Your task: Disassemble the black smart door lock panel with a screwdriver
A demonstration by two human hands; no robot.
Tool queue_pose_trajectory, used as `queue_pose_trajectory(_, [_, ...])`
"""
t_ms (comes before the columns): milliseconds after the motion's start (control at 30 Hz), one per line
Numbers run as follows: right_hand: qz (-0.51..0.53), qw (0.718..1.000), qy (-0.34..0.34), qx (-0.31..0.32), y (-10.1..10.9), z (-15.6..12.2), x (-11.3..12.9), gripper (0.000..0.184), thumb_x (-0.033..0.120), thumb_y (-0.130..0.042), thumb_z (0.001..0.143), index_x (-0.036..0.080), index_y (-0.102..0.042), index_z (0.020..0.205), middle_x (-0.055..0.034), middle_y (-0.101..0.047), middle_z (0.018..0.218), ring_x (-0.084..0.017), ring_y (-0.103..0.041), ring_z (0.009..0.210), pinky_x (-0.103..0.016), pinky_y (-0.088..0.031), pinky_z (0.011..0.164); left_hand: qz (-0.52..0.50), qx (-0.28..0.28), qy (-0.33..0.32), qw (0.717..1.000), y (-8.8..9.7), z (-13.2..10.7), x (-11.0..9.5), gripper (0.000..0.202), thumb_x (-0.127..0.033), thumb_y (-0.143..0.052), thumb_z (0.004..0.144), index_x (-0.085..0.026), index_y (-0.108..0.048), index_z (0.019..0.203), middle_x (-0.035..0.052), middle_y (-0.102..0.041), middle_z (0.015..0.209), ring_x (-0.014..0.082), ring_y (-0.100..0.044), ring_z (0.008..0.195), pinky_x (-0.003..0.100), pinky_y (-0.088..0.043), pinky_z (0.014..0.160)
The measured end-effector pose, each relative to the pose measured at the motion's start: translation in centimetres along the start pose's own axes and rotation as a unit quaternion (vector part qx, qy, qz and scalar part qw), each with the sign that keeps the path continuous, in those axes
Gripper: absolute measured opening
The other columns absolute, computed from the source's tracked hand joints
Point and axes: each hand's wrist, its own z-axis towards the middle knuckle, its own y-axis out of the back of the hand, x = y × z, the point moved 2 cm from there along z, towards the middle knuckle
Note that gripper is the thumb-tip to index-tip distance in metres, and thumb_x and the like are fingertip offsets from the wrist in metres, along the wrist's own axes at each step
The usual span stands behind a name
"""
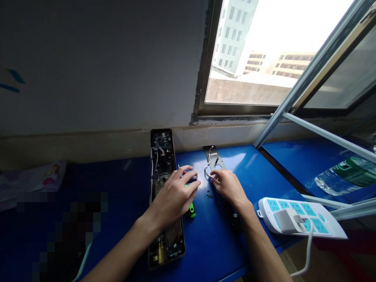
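My left hand (176, 192) reaches across the open door lock housing (179, 244), fingers curled round a small dark, shiny part (192, 179) that they mostly hide. The housing is long and black, with a circuit board (164, 141), thin wires and a brass cylinder (160, 250) inside. Partly under that hand lies a green-and-black screwdriver (192, 211). My right hand (228, 187) pinches a white cable (206, 171) beside the dark back plate (225, 159). Several small dark screws (209, 194) lie between the hands. My right wrist partly covers the plate's lower part.
At the right stands a white power strip (264, 213) with a charger (284, 221) plugged in. A water bottle (346, 176) lies behind a metal frame (323, 131). A patterned bag (35, 184) rests at the left of the blue table (129, 176), against the wall.
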Motion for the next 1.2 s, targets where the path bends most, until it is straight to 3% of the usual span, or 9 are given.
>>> queue_pose_trajectory(167, [-0.061,0.998,0.007,-0.033,-0.2,-0.7,-0.3,0.036,0.038,-0.067,0.103,0.021,-0.065,0.134,-0.0110,-0.065,0.140,-0.026,-0.067,0.119,-0.049,-0.059,0.101,-0.005,-0.007,0.004,1.000,-0.1,-0.7,-0.3,0.022,-0.012,-0.059,0.100,-0.016,-0.077,0.112,0.0149,-0.075,0.127,0.0342,-0.061,0.129,0.055,-0.061,0.104])
queue_pose_trajectory(467, [-0.076,0.997,0.031,-0.010,-0.7,-0.3,-2.2,0.035,0.038,-0.067,0.103,0.021,-0.066,0.133,-0.0108,-0.065,0.139,-0.026,-0.068,0.118,-0.049,-0.059,0.100,-0.009,-0.002,0.004,1.000,-1.2,-0.8,-0.8,0.021,-0.012,-0.059,0.100,-0.015,-0.077,0.110,0.0156,-0.075,0.126,0.0345,-0.063,0.127,0.055,-0.062,0.101])
queue_pose_trajectory(667, [-0.066,0.997,0.035,-0.007,-0.4,-0.3,-3.4,0.036,0.038,-0.068,0.103,0.021,-0.065,0.134,-0.0110,-0.065,0.141,-0.026,-0.068,0.119,-0.050,-0.059,0.101,-0.005,0.006,0.000,1.000,-0.9,-1.0,-1.0,0.021,-0.011,-0.060,0.099,-0.015,-0.077,0.112,0.0147,-0.075,0.127,0.0353,-0.062,0.129,0.054,-0.062,0.103])
queue_pose_trajectory(833, [-0.057,0.998,0.038,-0.011,-0.2,-0.4,-2.9,0.035,0.038,-0.068,0.103,0.020,-0.066,0.132,-0.0107,-0.066,0.138,-0.026,-0.068,0.118,-0.049,-0.059,0.100,0.003,-0.005,0.001,1.000,0.2,-1.0,-0.8,0.022,-0.012,-0.057,0.101,-0.013,-0.077,0.112,0.0157,-0.075,0.128,0.0354,-0.062,0.129,0.054,-0.062,0.102])
queue_pose_trajectory(1033, [-0.054,0.998,-0.016,-0.016,-0.1,-0.9,-2.0,0.029,0.039,-0.066,0.104,0.020,-0.068,0.126,-0.0092,-0.070,0.129,-0.022,-0.071,0.108,-0.044,-0.061,0.093,0.019,-0.008,0.001,1.000,1.3,-1.6,-0.9,0.022,-0.013,-0.059,0.101,-0.014,-0.076,0.115,0.0140,-0.076,0.127,0.0350,-0.062,0.130,0.053,-0.063,0.102])
queue_pose_trajectory(1200, [-0.035,0.999,-0.018,-0.016,-0.1,-1.3,-1.2,0.026,0.038,-0.067,0.103,0.018,-0.070,0.120,-0.0073,-0.072,0.120,-0.020,-0.072,0.101,-0.042,-0.062,0.090,0.008,-0.023,0.004,1.000,1.6,-3.1,-0.5,0.025,-0.010,-0.058,0.101,-0.015,-0.075,0.118,0.0134,-0.074,0.126,0.0332,-0.060,0.132,0.051,-0.062,0.104])
